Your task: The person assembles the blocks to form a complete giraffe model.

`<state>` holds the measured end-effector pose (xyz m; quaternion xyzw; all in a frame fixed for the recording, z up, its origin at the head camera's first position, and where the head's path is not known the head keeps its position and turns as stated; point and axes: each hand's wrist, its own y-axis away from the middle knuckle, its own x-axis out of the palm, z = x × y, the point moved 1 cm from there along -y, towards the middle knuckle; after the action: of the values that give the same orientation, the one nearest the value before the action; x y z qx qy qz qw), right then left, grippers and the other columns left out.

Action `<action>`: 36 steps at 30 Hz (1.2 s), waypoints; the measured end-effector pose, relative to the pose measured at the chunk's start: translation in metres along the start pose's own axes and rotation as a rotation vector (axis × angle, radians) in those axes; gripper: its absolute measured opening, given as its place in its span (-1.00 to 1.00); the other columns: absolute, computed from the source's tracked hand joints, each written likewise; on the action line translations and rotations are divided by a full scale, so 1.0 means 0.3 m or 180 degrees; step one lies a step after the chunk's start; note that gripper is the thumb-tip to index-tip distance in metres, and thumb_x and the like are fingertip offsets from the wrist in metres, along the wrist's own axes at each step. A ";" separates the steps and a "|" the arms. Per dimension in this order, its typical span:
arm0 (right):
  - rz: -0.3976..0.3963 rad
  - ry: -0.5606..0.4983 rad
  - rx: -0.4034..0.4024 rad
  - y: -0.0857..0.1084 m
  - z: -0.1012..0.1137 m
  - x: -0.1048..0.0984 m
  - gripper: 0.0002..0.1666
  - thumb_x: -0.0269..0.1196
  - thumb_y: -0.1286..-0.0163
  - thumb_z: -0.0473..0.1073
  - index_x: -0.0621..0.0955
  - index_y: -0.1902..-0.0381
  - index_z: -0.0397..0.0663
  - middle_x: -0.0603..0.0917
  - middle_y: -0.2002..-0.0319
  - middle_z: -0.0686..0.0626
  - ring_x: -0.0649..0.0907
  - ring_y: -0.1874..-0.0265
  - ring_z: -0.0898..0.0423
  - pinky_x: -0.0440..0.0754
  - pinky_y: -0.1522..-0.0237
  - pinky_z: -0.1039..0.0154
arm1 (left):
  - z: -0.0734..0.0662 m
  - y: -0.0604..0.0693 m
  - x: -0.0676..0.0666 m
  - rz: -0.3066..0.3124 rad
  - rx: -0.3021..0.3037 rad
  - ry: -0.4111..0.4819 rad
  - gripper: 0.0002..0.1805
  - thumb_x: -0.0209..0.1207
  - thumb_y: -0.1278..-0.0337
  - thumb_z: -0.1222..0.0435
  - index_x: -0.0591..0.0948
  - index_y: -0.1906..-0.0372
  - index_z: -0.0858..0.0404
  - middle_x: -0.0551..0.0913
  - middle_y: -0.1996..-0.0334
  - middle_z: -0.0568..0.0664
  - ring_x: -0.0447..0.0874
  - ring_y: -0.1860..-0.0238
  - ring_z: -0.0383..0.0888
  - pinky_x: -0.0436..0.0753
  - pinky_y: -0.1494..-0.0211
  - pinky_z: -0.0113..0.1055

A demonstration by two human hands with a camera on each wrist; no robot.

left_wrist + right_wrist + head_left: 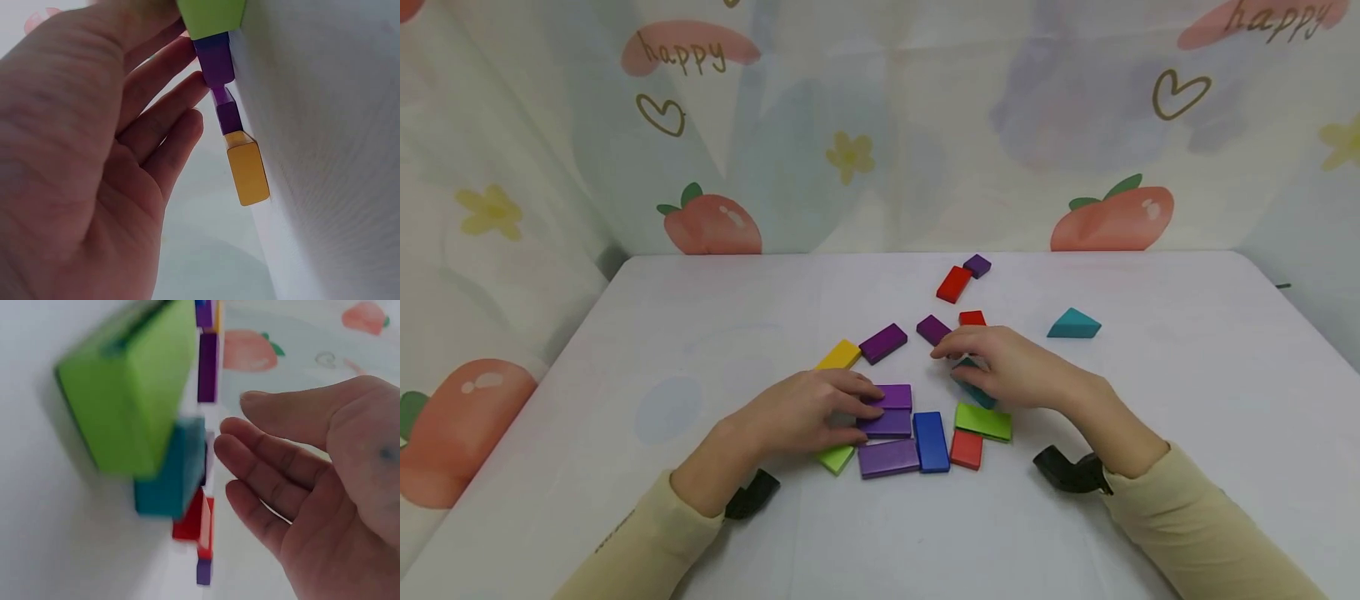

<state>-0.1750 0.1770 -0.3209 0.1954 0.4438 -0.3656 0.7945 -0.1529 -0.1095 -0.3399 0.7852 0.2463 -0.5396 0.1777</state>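
Note:
My left hand [808, 410] lies over the left side of a cluster of flat wooden blocks. Its fingertips touch two purple blocks [891, 423] set edge to edge, and a green block [836, 458] shows under the thumb side. Over a teal block [973, 385] hovers my right hand [1011, 362], its fingers loosely bent. In the right wrist view that hand [306, 469] holds nothing, with a gap between it and the teal block [165, 487]. Just beyond its fingertips lies a purple block [933, 330]. The left wrist view shows the left fingers [169, 125] beside the purple blocks' edges.
Nearer me sit another purple block [888, 459], a blue block [932, 442], a red block [966, 450] and a lime block [983, 422]. Yellow [839, 355] and purple [883, 343] blocks lie behind. A red block [953, 284] lies farther back; a teal triangle [1073, 324] stands right.

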 end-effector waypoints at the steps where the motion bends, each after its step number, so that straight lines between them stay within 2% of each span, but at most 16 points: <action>1: -0.0013 0.0014 0.0037 0.004 -0.005 -0.008 -0.62 0.30 -0.38 -0.38 0.66 -0.14 -0.15 0.68 -0.04 -0.07 0.64 -0.06 -0.05 0.62 -0.12 -0.03 | 0.000 0.000 0.000 0.0002 -0.0011 -0.0001 -0.61 0.39 -0.22 0.15 0.73 -0.15 0.10 0.63 -0.19 -0.11 0.50 -0.28 -0.17 0.52 -0.31 -0.18; 9: 0.0146 0.0028 0.0471 0.028 -0.029 -0.048 -0.60 0.39 -0.34 -0.23 0.66 -0.13 -0.13 0.64 0.03 -0.02 0.59 0.01 -0.03 0.66 -0.04 -0.01 | 0.000 -0.008 0.004 -0.0013 -0.0055 0.0028 -0.60 0.38 -0.25 0.15 0.72 -0.18 0.10 0.62 -0.21 -0.12 0.47 -0.33 -0.15 0.47 -0.35 -0.14; 12: 0.0254 0.0010 0.0636 0.035 -0.032 -0.050 -0.57 0.45 -0.28 -0.18 0.64 -0.08 -0.15 0.62 0.12 0.00 0.58 0.07 -0.01 0.66 -0.01 0.01 | 0.001 -0.010 0.005 -0.0021 -0.0074 0.0026 -0.59 0.37 -0.26 0.15 0.71 -0.19 0.11 0.62 -0.22 -0.12 0.46 -0.34 -0.14 0.47 -0.35 -0.14; 16: 0.0377 -0.0036 0.0764 0.041 -0.034 -0.046 -0.56 0.51 -0.21 -0.15 0.59 0.03 -0.15 0.57 0.27 0.02 0.55 0.18 0.03 0.65 0.12 0.14 | 0.003 -0.012 0.007 -0.0051 -0.0066 0.0010 -0.59 0.37 -0.26 0.17 0.70 -0.19 0.11 0.62 -0.23 -0.11 0.45 -0.34 -0.13 0.47 -0.35 -0.14; 20: 0.0393 -0.0044 0.0711 0.038 -0.033 -0.036 -0.54 0.52 -0.20 -0.17 0.57 0.02 -0.14 0.56 0.29 0.03 0.54 0.22 0.05 0.63 0.18 0.21 | 0.005 -0.011 0.009 -0.0068 -0.0069 0.0008 -0.59 0.36 -0.27 0.17 0.70 -0.20 0.12 0.61 -0.23 -0.10 0.45 -0.34 -0.12 0.47 -0.35 -0.12; 27: 0.0334 0.0007 0.0502 0.025 -0.022 -0.018 -0.54 0.46 -0.23 -0.25 0.60 -0.08 -0.16 0.65 0.10 0.01 0.60 0.08 -0.01 0.67 0.01 0.06 | 0.007 -0.006 0.006 -0.0011 -0.0165 0.0043 -0.57 0.34 -0.29 0.15 0.68 -0.23 0.10 0.59 -0.27 -0.10 0.41 -0.38 -0.09 0.44 -0.37 -0.09; 32: 0.0351 0.0079 0.0538 0.030 -0.025 -0.029 -0.54 0.47 -0.22 -0.22 0.62 -0.07 -0.13 0.66 0.08 0.02 0.61 0.02 -0.03 0.66 -0.04 -0.01 | 0.012 0.000 0.006 -0.0075 -0.0120 0.0022 -0.57 0.36 -0.26 0.13 0.69 -0.22 0.09 0.59 -0.26 -0.11 0.42 -0.37 -0.11 0.46 -0.36 -0.12; 36: 0.0413 0.0067 0.0590 0.037 -0.032 -0.043 -0.61 0.48 -0.22 -0.22 0.64 0.00 -0.10 0.64 0.16 0.06 0.60 0.13 0.03 0.66 0.04 0.07 | 0.016 0.003 0.006 -0.0105 -0.0085 0.0034 -0.58 0.37 -0.25 0.14 0.70 -0.20 0.08 0.61 -0.23 -0.13 0.45 -0.34 -0.13 0.46 -0.36 -0.14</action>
<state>-0.1764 0.1955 -0.3151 0.3002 0.4028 -0.3508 0.7903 -0.1554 -0.1125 -0.3432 0.7815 0.2673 -0.5350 0.1779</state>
